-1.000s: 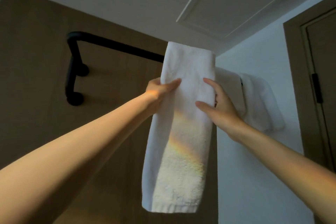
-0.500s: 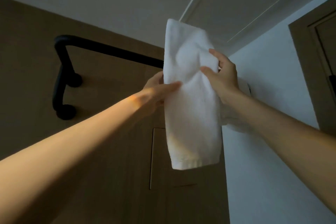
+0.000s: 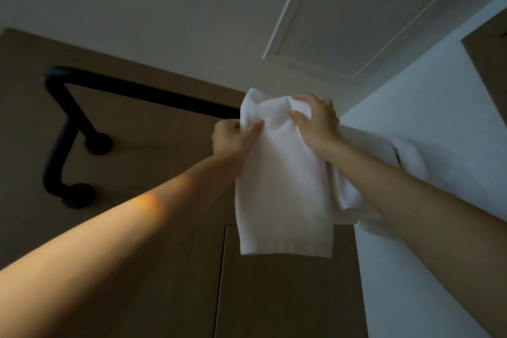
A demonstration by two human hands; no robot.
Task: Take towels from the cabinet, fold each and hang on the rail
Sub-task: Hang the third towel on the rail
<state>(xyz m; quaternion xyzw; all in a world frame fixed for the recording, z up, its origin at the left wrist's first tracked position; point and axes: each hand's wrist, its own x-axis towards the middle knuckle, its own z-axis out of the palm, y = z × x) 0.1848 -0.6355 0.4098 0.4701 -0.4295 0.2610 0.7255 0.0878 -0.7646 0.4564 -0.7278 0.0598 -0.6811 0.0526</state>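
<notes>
Towel (image 3: 282, 186) lowered, left hand (image 3: 230, 140), right hand (image 3: 315, 121) gripping its top; rail (image 3: 142, 93) seemingly runs hidden behind

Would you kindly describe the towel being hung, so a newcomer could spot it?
Follow the black rail rightward along the brown wall. The first towel met is it: the left hand and right hand grip its bunched top, unlike the towels beyond.

Left of the left hand (image 3: 230, 138), the black rail (image 3: 153, 96) runs bare to its bend. Right of the right hand (image 3: 316, 121), hung towels (image 3: 409, 158) crowd the rail before the white wall (image 3: 439, 96), and the white towel (image 3: 284, 192) both hands grip hangs below them.
</notes>
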